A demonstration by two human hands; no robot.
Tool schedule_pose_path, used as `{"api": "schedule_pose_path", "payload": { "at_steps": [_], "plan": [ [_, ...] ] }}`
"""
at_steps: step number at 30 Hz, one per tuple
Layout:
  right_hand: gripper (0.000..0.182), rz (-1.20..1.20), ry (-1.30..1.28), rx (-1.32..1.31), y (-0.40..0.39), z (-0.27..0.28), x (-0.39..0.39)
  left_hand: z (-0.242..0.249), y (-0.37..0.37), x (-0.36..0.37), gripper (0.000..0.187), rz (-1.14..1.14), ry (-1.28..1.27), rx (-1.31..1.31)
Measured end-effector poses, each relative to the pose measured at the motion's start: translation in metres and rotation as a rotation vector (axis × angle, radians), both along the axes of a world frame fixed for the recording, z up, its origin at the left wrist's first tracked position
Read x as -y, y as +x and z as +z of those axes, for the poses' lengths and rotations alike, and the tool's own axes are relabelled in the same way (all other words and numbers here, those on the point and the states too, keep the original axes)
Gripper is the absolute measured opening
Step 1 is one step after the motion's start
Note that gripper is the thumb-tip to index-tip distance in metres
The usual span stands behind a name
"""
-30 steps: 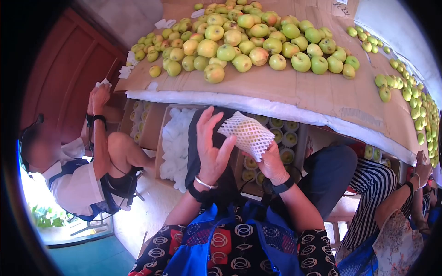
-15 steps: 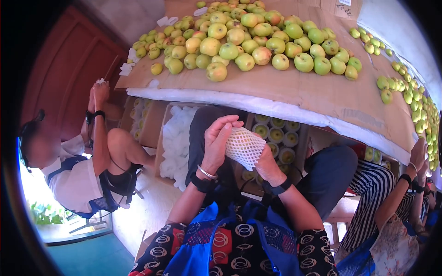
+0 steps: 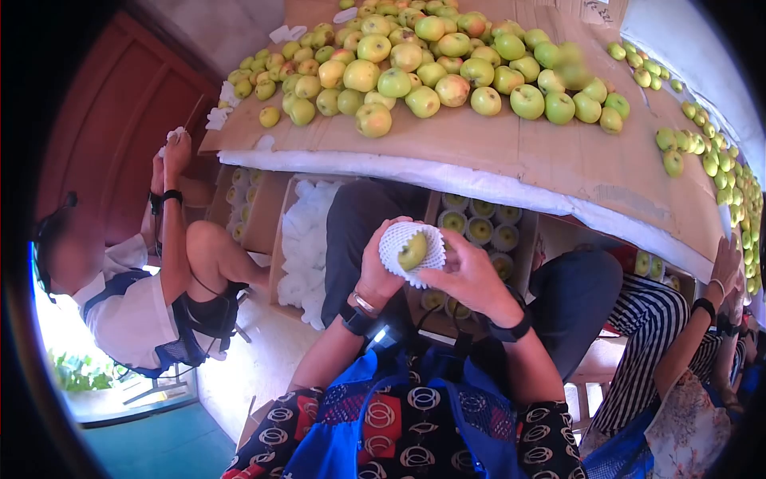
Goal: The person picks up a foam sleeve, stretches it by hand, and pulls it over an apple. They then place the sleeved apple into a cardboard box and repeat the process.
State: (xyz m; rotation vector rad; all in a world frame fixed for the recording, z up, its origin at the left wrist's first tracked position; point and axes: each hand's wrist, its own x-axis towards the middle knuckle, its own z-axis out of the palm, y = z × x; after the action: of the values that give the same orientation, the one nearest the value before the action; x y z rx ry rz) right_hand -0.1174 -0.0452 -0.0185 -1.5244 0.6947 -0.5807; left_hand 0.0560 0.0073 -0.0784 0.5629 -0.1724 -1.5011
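Now the foam net (image 3: 391,239) is cupped by the left hand (image 3: 375,263), pinched at its edge by the right hand (image 3: 472,275), apple (image 3: 412,251) framed in its upturned mouth.

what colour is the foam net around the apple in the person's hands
The foam net is white; it shows best in the head view.
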Motion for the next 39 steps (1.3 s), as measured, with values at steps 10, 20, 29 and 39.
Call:
{"api": "schedule_pose_path", "payload": {
  "at_steps": [10, 20, 29, 39],
  "plan": [
    [0.034, -0.245, -0.775, 0.059, -0.001, 0.002, 0.001, -0.005, -0.006, -0.002, 0.038, 0.004, -0.014, -0.076],
    [0.034, -0.214, -0.732, -0.41, 0.017, -0.002, -0.009, 0.017, -0.027, -0.002, 0.036, 0.195, 0.094, 0.532],
    [0.029, -0.306, -0.709, -0.23, 0.022, -0.02, -0.007, 0.005, -0.014, -0.001, 0.036, 0.12, 0.02, 0.46],
    [0.03, -0.253, -0.691, -0.323, 0.018, -0.02, -0.009, 0.013, -0.018, -0.004, 0.04, 0.046, 0.073, 0.249]
  ]
}}
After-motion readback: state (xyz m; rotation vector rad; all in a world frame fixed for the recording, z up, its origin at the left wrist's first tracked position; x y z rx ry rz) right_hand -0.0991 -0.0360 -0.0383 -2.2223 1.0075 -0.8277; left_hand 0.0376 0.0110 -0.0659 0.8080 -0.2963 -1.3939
